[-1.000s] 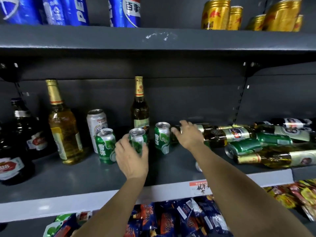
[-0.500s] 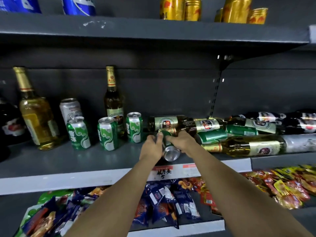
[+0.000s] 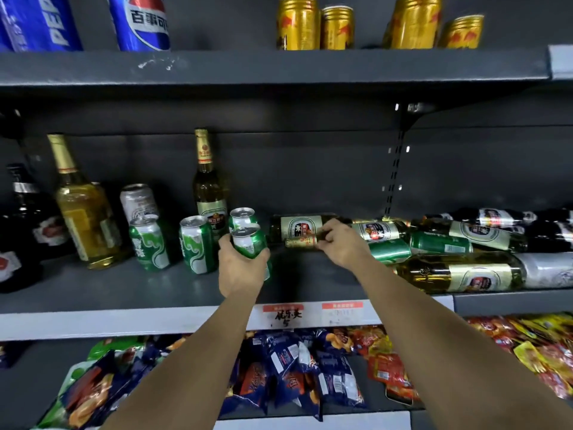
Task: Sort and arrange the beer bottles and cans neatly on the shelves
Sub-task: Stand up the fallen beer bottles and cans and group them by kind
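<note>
My left hand (image 3: 240,270) grips a green beer can (image 3: 249,243) upright, just in front of another green can (image 3: 243,217) on the middle shelf (image 3: 124,290). Two more green cans (image 3: 198,245) (image 3: 148,243) stand to the left, with a white can (image 3: 138,201) behind them. My right hand (image 3: 339,242) curls its fingers round the gold-foiled neck of a lying bottle (image 3: 302,242). Behind it lies a green-labelled bottle (image 3: 299,226). A pile of lying bottles and green cans (image 3: 440,243) stretches right. An upright brown bottle (image 3: 207,187) stands at the back.
A tall pale-gold bottle (image 3: 83,209) and dark bottles (image 3: 21,231) stand at the left. The upper shelf holds blue cola cans (image 3: 139,23) and gold cans (image 3: 297,23). Snack packets (image 3: 294,367) fill the lower shelf. Price tags (image 3: 288,315) hang on the shelf edge.
My left hand has carried the green can left and stood it upright beside the row of cans. My right hand let go of it and reached to a lying bottle's neck.
</note>
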Available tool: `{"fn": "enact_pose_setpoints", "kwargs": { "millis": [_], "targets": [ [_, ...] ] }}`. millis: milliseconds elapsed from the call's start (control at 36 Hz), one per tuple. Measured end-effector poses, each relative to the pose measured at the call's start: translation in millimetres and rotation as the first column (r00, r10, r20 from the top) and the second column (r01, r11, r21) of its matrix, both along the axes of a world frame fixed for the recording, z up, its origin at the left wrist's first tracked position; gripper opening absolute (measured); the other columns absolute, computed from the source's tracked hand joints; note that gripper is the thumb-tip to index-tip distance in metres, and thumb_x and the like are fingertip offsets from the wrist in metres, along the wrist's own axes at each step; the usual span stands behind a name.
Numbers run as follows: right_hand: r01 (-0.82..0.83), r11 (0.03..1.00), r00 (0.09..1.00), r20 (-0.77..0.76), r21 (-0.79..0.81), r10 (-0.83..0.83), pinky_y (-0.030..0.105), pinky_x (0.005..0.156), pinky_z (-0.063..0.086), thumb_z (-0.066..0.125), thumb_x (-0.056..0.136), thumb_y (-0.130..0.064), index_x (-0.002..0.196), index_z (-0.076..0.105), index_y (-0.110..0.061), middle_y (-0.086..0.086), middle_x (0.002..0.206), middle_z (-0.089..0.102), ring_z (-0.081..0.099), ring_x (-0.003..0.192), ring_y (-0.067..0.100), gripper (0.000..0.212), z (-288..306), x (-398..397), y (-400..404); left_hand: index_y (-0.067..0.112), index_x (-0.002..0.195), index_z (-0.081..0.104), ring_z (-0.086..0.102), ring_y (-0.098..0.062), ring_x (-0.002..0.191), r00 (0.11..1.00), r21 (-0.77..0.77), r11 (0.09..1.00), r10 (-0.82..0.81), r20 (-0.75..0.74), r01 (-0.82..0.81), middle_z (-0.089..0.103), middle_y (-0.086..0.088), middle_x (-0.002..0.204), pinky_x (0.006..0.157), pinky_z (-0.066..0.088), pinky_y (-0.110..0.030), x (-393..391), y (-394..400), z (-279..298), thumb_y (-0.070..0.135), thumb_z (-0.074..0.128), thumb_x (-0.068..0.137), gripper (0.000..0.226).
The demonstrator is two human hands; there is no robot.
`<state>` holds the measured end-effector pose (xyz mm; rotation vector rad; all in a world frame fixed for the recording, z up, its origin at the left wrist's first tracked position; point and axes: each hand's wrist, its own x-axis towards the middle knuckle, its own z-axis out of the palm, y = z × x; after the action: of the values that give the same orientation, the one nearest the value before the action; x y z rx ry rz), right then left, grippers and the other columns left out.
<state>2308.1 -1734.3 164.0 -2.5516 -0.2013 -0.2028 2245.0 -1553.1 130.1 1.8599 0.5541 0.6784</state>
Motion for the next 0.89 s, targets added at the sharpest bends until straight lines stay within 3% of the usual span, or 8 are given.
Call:
{"fn": "enact_pose_setpoints", "kwargs": {
  "millis": [111, 250, 389, 583, 667, 722, 806, 889],
  "targets": [
    [0.075, 0.957, 0.994, 0.091, -0.280, -0.052, 0.037, 0.097, 0.040, 0.058, 0.094, -0.034, 0.128, 0.049, -0.022, 0.004, 0.118, 0.064, 0.052, 0.118, 0.026, 0.037, -0.6, 4.7, -7.1, 0.023, 0.140, 0.033, 0.055, -0.027, 0.116, 0.997, 0.118, 0.990, 0.076, -0.005, -0.075, 0.053, 0.000, 0.132, 0.085, 0.046, -0.041, -0.2, 17.4, -1.3, 0.035, 0.076, 0.078, 0.077],
    [0.103, 0.914, 0.992, 0.108, -0.392, -0.066, 0.041, 0.103, 0.030, 0.056, 0.094, -0.033, 0.129, 0.048, -0.021, 0.006, 0.122, 0.061, 0.048, 0.121, 0.026, 0.037, -4.5, 10.1, 3.0, 0.025, 0.137, 0.034, 0.056, -0.028, 0.114, 0.993, 0.155, 0.982, 0.112, -0.028, -0.107, 0.052, 0.002, 0.131, 0.085, 0.051, -0.048, 1.2, 32.7, -0.7, 0.035, 0.076, 0.078, 0.073],
    [0.113, 0.878, 0.989, 0.134, -0.465, -0.056, 0.040, 0.101, 0.030, 0.056, 0.093, -0.030, 0.131, 0.046, -0.020, 0.006, 0.128, 0.055, 0.042, 0.124, 0.026, 0.040, -7.5, 13.9, 19.0, 0.023, 0.137, 0.032, 0.052, -0.028, 0.118, 0.995, 0.154, 0.983, 0.098, -0.010, -0.095, 0.052, -0.002, 0.130, 0.086, 0.051, -0.051, 2.8, 42.0, -7.4, 0.036, 0.077, 0.077, 0.076],
    [0.129, 0.836, 0.991, 0.108, -0.533, -0.084, 0.041, 0.105, 0.028, 0.056, 0.091, -0.021, 0.136, 0.040, -0.017, 0.007, 0.135, 0.048, 0.038, 0.128, 0.027, 0.048, -4.6, 16.3, 25.7, 0.010, 0.129, 0.048, 0.047, -0.029, 0.112, 0.921, 0.494, 0.816, 0.110, 0.375, -0.299, 0.053, -0.013, 0.119, 0.095, 0.039, -0.046, 6.9, 29.7, 1.1, 0.036, 0.074, 0.074, 0.066],
    [0.162, 0.811, 0.986, 0.127, -0.562, -0.109, 0.043, 0.105, 0.029, 0.057, 0.089, -0.020, 0.139, 0.036, -0.017, 0.008, 0.138, 0.044, 0.036, 0.128, 0.028, 0.054, -2.5, 16.5, 24.0, 0.012, 0.119, 0.055, 0.049, -0.024, 0.099, 0.914, 0.609, 0.767, -0.077, 0.399, -0.201, 0.054, -0.009, 0.110, 0.080, 0.044, -0.040, 12.7, 17.1, 5.4, 0.032, 0.066, 0.078, 0.047],
    [0.181, 0.795, 0.983, 0.131, -0.579, -0.128, 0.045, 0.107, 0.029, 0.058, 0.088, -0.022, 0.141, 0.035, -0.017, 0.008, 0.139, 0.042, 0.036, 0.129, 0.029, 0.058, -1.5, 18.0, 19.7, 0.013, 0.113, 0.060, 0.054, -0.027, 0.097, 0.932, 0.670, 0.741, -0.212, 0.294, -0.043, 0.055, -0.007, 0.106, 0.073, 0.048, -0.039, 17.3, 7.5, 2.9, 0.023, 0.069, 0.079, 0.036],
    [0.189, 0.778, 0.982, 0.091, -0.599, -0.168, 0.048, 0.111, 0.026, 0.059, 0.087, -0.024, 0.144, 0.030, -0.016, 0.008, 0.143, 0.039, 0.032, 0.134, 0.030, 0.065, 1.7, 23.0, 9.8, 0.017, 0.115, 0.060, 0.053, -0.023, 0.106, 0.938, 0.713, 0.678, -0.336, 0.088, 0.177, 0.054, -0.003, 0.114, 0.076, 0.051, -0.037, 26.1, -5.6, -5.8, 0.020, 0.065, 0.085, 0.031],
    [0.197, 0.778, 0.977, 0.053, -0.597, -0.207, 0.051, 0.112, 0.022, 0.062, 0.085, -0.030, 0.144, 0.029, -0.016, 0.009, 0.145, 0.037, 0.029, 0.136, 0.032, 0.069, 4.2, 30.2, -2.4, 0.020, 0.125, 0.054, 0.048, -0.020, 0.113, 0.927, 0.738, 0.619, -0.374, -0.024, 0.269, 0.049, 0.000, 0.121, 0.084, 0.049, -0.034, 36.5, -18.4, -8.5, 0.021, 0.059, 0.089, 0.036]
  ]
}}
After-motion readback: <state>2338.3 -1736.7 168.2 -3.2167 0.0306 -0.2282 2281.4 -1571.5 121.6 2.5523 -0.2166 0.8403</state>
